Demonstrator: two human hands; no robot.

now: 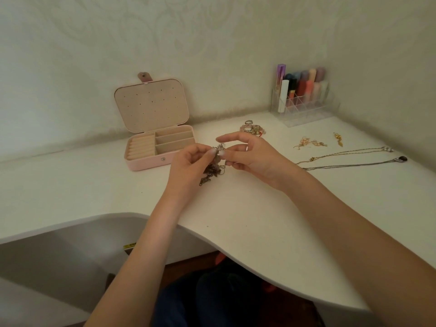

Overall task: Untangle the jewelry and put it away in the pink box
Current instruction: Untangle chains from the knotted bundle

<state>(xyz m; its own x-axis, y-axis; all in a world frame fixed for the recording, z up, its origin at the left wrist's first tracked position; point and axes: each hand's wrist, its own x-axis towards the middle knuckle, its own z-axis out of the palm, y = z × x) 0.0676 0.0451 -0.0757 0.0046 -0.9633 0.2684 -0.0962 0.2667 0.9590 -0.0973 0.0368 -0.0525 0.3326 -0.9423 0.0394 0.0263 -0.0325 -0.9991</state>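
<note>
left hand (188, 161): pinching the top of the tangled chains (213, 167)
right hand (250, 156): pinching the same knot, index finger sticking out
tangle: dangling over my white desk (236, 208)
pink box (155, 138): lid up, just left of my hands

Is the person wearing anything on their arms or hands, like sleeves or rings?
No sleeves show: both forearms are bare to the frame's edge. The right hand has a thin band ring on one finger. The left hand shows no ring, and its visible fingernails look pale.
</note>
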